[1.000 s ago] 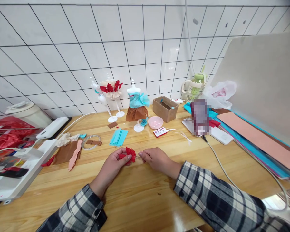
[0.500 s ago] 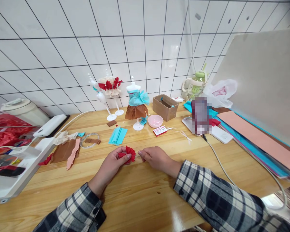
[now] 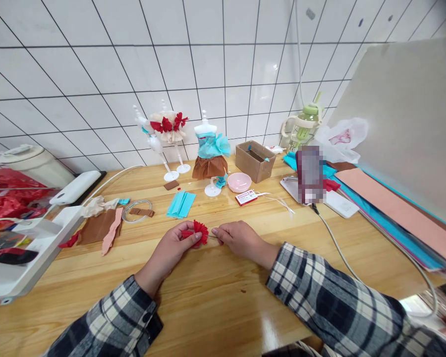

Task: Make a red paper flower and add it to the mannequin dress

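My left hand (image 3: pixel 174 246) pinches a gathered piece of red crepe paper (image 3: pixel 200 232), its ruffled edge fanning out past the thumb. To its right, my right hand (image 3: pixel 238 239) is closed on a thin wire or thread (image 3: pixel 212 237) that runs to the red paper. Both hands are just above the wooden table (image 3: pixel 208 287). Beyond them lies folded turquoise paper (image 3: pixel 181 204). A small dress form (image 3: pixel 210 156) behind it wears a turquoise top and brown skirt.
Two more dress forms (image 3: pixel 170 130) stand by the tiled wall. A pink bowl (image 3: pixel 239 182), a cardboard box (image 3: pixel 255 161) and a red-white packet (image 3: pixel 246 198) are beyond my hands. A phone (image 3: pixel 309 174) stands right; a power strip (image 3: pixel 44 253) and paper scraps (image 3: pixel 96 227) lie left.
The view has shifted slightly. Both hands keep their holds on the red paper and the thin strand, with hardly any movement between them.
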